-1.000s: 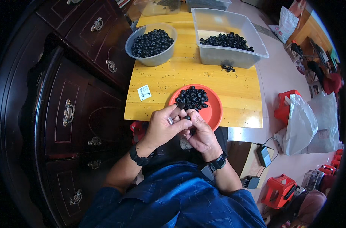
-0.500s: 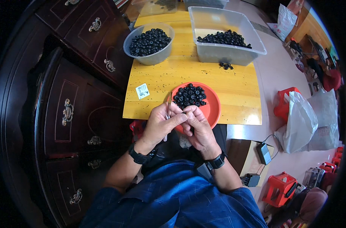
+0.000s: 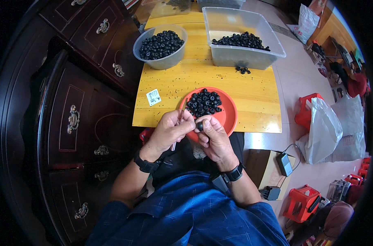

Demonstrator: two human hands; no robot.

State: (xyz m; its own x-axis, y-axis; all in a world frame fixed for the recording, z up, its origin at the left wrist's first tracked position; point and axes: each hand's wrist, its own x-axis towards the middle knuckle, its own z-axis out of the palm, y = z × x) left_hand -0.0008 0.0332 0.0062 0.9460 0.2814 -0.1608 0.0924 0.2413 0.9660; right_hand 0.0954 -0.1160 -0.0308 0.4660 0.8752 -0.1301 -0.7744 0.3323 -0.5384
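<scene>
Left hand (image 3: 170, 130) shifted slightly toward nine o'clock, fingers curled round a thin stick (image 3: 173, 146), baring a black bead (image 3: 200, 126) that the right hand (image 3: 217, 142) pinched between thumb and fingers above seven o'clock on the red plate (image 3: 228, 118), probably bearing it alone now.

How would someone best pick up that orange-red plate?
Probably by the right rim of the orange-red plate, coming from the right, thumb above and fingers beneath: the raised edge is bare there. The black pieces heap toward its far left, and the left hand and right hand block much of the near side. Keeping it level seems wise.
</scene>
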